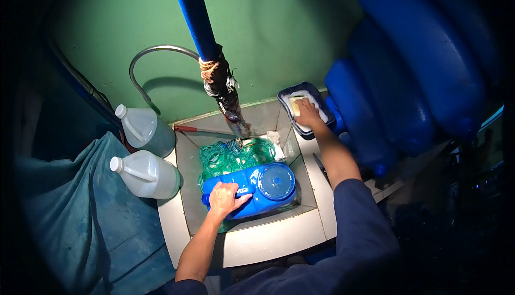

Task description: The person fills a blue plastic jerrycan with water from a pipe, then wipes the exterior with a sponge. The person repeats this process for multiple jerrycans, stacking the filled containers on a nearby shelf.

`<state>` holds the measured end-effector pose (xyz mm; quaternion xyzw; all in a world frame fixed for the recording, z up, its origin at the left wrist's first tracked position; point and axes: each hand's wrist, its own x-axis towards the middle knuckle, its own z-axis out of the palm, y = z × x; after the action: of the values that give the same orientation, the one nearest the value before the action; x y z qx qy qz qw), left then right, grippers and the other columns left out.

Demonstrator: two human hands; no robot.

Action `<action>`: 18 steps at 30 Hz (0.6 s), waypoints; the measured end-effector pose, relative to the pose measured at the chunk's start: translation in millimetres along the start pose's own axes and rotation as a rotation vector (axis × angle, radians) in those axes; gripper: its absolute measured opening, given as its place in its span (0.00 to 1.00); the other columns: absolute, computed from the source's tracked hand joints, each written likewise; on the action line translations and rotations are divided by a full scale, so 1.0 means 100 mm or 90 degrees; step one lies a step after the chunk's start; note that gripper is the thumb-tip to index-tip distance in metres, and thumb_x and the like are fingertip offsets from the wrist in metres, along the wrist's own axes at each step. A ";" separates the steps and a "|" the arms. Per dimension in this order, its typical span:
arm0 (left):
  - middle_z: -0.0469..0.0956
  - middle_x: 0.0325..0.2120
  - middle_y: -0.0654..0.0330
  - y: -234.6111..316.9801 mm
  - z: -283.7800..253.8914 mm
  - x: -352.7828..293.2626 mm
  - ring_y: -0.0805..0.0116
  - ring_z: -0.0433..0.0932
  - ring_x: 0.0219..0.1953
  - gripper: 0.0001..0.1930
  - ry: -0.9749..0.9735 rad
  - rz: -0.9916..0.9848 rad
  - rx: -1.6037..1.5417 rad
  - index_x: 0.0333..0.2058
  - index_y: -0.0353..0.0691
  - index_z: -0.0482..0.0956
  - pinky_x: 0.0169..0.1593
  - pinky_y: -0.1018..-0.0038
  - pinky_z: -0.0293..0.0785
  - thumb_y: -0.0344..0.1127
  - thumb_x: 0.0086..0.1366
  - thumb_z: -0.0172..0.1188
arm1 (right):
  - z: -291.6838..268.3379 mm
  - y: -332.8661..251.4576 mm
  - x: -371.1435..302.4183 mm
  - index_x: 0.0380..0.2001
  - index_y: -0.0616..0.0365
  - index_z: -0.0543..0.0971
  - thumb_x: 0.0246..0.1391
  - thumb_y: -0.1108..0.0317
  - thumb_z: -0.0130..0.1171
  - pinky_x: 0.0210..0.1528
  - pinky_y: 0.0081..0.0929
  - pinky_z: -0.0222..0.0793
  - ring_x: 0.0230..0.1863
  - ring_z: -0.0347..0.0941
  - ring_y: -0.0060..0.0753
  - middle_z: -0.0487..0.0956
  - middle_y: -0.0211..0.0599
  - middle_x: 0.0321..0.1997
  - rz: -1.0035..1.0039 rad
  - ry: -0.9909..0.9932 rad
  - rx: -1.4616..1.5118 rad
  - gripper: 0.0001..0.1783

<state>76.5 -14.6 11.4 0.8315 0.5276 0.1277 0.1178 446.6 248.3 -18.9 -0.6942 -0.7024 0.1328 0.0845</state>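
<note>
One blue plastic jerrycan with round cap (257,187), lying in grey tiled basin (268,236): left hand (224,198) gripping its handle; right hand (307,113), beyond basin, fingers curled on yellow sponge (295,106) in dark blue tray (289,93)

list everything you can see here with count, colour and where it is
blue jerrycan: 1, blue with a round blue cap, lying in the sink on the green netting
green netting: 1 heap, green, in the sink behind the jerrycan
sink: 1, pale grey, square basin against the green wall
blue pipe: 1, blue, coming down from above, bound with rope and tape at its lower end
metal hose: 1, silver, curved along the wall
clear jugs: 2, translucent with white caps, left of the sink
blue tray: 1, dark blue, on the sink's far right corner
large blue drums: 3 at least, blue, stacked at right
cloth: 1, teal, at left
left hand: 1, gripping the jerrycan's handle
right hand: 1, reaching into the tray
</note>
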 end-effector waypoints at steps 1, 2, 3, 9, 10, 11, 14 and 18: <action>0.79 0.21 0.51 -0.01 0.01 0.00 0.52 0.78 0.28 0.28 0.001 0.000 0.001 0.20 0.40 0.77 0.39 0.61 0.70 0.64 0.53 0.66 | -0.04 -0.02 0.01 0.60 0.51 0.67 0.46 0.60 0.66 0.64 0.47 0.65 0.66 0.65 0.58 0.67 0.53 0.66 0.046 -0.063 0.001 0.36; 0.79 0.21 0.51 -0.04 0.01 0.01 0.53 0.78 0.28 0.28 -0.010 -0.005 0.003 0.20 0.41 0.76 0.39 0.62 0.70 0.64 0.53 0.67 | -0.12 -0.09 -0.04 0.55 0.52 0.69 0.47 0.60 0.64 0.59 0.50 0.69 0.59 0.72 0.59 0.75 0.54 0.58 0.059 -0.005 0.063 0.31; 0.79 0.21 0.51 -0.05 0.01 0.02 0.52 0.78 0.27 0.28 0.021 0.013 0.006 0.20 0.41 0.77 0.38 0.62 0.70 0.63 0.53 0.67 | -0.26 -0.20 -0.12 0.53 0.54 0.73 0.47 0.62 0.63 0.57 0.48 0.71 0.56 0.74 0.58 0.77 0.53 0.54 0.041 0.031 0.094 0.27; 0.79 0.21 0.51 -0.05 -0.07 0.30 0.52 0.80 0.29 0.29 0.003 -0.004 -0.008 0.21 0.39 0.77 0.41 0.61 0.72 0.64 0.54 0.66 | -0.47 -1.36 -1.76 0.48 0.46 0.81 0.47 0.59 0.64 0.45 0.41 0.74 0.43 0.78 0.49 0.80 0.43 0.41 -0.196 0.018 0.019 0.22; 0.80 0.21 0.51 -0.03 -0.06 0.36 0.52 0.81 0.30 0.28 -0.026 -0.020 -0.035 0.21 0.40 0.78 0.41 0.60 0.73 0.63 0.55 0.65 | -0.31 -1.55 -1.93 0.41 0.46 0.83 0.45 0.60 0.64 0.42 0.42 0.73 0.39 0.77 0.48 0.80 0.42 0.36 -0.242 0.024 0.103 0.17; 0.80 0.21 0.51 -0.04 -0.06 0.39 0.52 0.81 0.30 0.27 -0.037 -0.016 -0.013 0.22 0.40 0.79 0.41 0.60 0.73 0.62 0.55 0.65 | -0.23 -1.66 -1.98 0.35 0.46 0.84 0.43 0.61 0.64 0.41 0.44 0.72 0.40 0.77 0.48 0.80 0.42 0.32 -0.358 0.156 0.134 0.12; 0.82 0.26 0.51 -0.10 -0.02 0.44 0.51 0.81 0.31 0.22 -0.033 -0.001 -0.048 0.26 0.40 0.82 0.44 0.60 0.72 0.56 0.57 0.61 | -0.10 -1.68 -2.09 0.31 0.49 0.84 0.44 0.62 0.64 0.44 0.43 0.74 0.42 0.79 0.48 0.82 0.42 0.34 -0.171 -0.115 0.153 0.09; 0.79 0.25 0.52 -0.19 -0.02 0.39 0.50 0.77 0.30 0.16 0.079 -0.015 -0.156 0.25 0.40 0.79 0.41 0.59 0.68 0.48 0.61 0.59 | -0.13 -1.63 -2.06 0.34 0.53 0.84 0.49 0.64 0.60 0.44 0.39 0.76 0.39 0.80 0.45 0.83 0.44 0.35 -0.216 0.005 0.237 0.10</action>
<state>76.2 29.1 10.4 0.7950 0.5243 0.2408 0.1872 299.2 43.2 56.4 -0.5393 -0.7721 0.2406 0.2348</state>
